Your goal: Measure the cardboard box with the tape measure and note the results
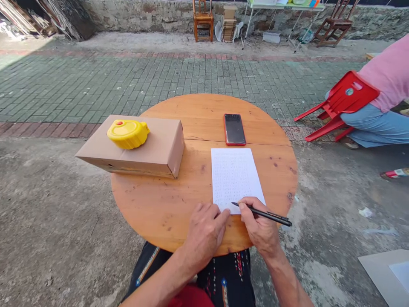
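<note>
A white printed sheet of paper (234,175) lies on a round wooden table (166,204). My right hand (258,226) grips a black pen (265,214), its tip on the sheet's lower edge. My left hand (206,232) rests on the table beside it, fingers together, fingertips pressing the paper's bottom left corner. A dark phone with a red rim (234,129) lies just beyond the sheet.
A closed cardboard box (156,153) sits at the table's left with a yellow tape measure (128,134) on top. A seated person in pink top and blue trousers (380,111) is at right on a red plastic chair (338,104). Wooden chairs (203,21) and a folding table stand by the far wall.
</note>
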`<state>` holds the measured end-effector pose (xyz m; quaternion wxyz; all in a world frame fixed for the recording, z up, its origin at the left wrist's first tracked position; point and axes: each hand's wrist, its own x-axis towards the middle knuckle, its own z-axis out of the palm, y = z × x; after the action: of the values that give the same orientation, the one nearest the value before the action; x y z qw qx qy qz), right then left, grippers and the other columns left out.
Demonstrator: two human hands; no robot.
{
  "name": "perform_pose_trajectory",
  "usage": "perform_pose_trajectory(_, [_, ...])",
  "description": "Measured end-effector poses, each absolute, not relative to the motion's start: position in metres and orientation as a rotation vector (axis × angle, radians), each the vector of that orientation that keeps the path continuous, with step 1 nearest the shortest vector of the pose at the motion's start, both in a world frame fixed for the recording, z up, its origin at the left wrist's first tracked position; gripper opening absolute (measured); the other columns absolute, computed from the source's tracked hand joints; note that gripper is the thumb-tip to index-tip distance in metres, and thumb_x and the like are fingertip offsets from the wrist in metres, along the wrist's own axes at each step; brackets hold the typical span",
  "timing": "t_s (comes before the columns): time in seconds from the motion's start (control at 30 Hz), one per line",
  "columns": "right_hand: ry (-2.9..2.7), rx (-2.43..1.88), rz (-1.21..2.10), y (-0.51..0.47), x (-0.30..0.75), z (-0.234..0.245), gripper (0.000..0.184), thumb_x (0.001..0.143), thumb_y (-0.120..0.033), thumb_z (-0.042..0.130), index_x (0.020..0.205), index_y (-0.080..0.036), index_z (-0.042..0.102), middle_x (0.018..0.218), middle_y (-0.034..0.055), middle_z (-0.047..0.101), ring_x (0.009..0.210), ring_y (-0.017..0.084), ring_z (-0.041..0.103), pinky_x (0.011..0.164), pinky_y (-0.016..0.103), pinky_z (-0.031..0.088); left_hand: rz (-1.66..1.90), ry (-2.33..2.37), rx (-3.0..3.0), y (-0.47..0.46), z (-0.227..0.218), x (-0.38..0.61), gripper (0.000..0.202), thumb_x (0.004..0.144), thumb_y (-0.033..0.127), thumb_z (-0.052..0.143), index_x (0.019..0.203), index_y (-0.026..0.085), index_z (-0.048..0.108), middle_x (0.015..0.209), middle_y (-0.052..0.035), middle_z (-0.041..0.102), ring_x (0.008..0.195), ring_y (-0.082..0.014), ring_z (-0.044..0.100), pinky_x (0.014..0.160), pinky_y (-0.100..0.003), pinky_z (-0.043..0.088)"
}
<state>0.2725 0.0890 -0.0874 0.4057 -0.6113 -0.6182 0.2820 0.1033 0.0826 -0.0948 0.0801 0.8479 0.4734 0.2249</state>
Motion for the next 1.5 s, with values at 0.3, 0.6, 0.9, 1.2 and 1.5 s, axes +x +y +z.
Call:
perform_pose_trajectory(0.3, [-1.627,-1.503,0.694,0.0904,0.2720,-0.0889,0.019,0.095,-0.027,0.051,0.082,-0.020,0.063,0.064,-0.0042,0.058,0.054,0.010,0.050,0.053,0.021,0.041,0.727,1.422,2.529,0.0838,-0.0959,0.1036,0.023,0.085,0.007,0.055,0.098,0.023,0.066,0.076,-0.0004,0.060,0.070,-0.0191,0.052,0.067,-0.033,0.034])
perform_pose_trajectory(0.6, [-1.667,-1.507,0.657,0.0919,0.2714,-0.0871,0.019,0.095,-0.025,0.052,0.081,-0.020,0.063,0.066,-0.0038,0.062,0.057,0.010,0.055,0.056,0.020,0.043,0.725,1.424,2.522,0.0841,-0.0980,0.1035,0.022,0.087,0.009,0.054,0.099,0.022,0.067,0.074,-0.0002,0.059,0.070,-0.0193,0.050,0.067,-0.034,0.034])
perform_pose_trajectory(0.9, [-1.673,-1.512,0.637,0.0923,0.2704,-0.0852,0.018,0.094,-0.024,0.053,0.080,-0.020,0.064,0.067,-0.0033,0.064,0.057,0.011,0.057,0.057,0.020,0.044,0.731,1.418,2.502,0.0845,-0.0957,0.1032,0.021,0.088,0.010,0.054,0.099,0.022,0.067,0.075,0.0000,0.059,0.070,-0.0188,0.050,0.067,-0.034,0.033])
perform_pose_trajectory(1.2, [-1.670,-1.537,0.628,0.0936,0.2696,-0.0842,0.019,0.094,-0.026,0.052,0.079,-0.021,0.064,0.064,-0.0036,0.061,0.054,0.011,0.052,0.054,0.022,0.043,0.754,1.410,2.499,0.0846,-0.0981,0.1028,0.022,0.089,0.011,0.053,0.100,0.022,0.067,0.074,-0.0001,0.059,0.069,-0.0183,0.049,0.066,-0.033,0.032])
perform_pose_trajectory(1.5, [-1.659,-1.555,0.711,0.0904,0.2718,-0.0870,0.019,0.093,-0.029,0.052,0.079,-0.021,0.064,0.060,-0.0038,0.057,0.052,0.012,0.051,0.052,0.023,0.042,0.737,1.415,2.503,0.0843,-0.0977,0.1024,0.023,0.090,0.011,0.052,0.102,0.022,0.067,0.075,-0.0002,0.059,0.070,-0.0185,0.050,0.067,-0.034,0.034])
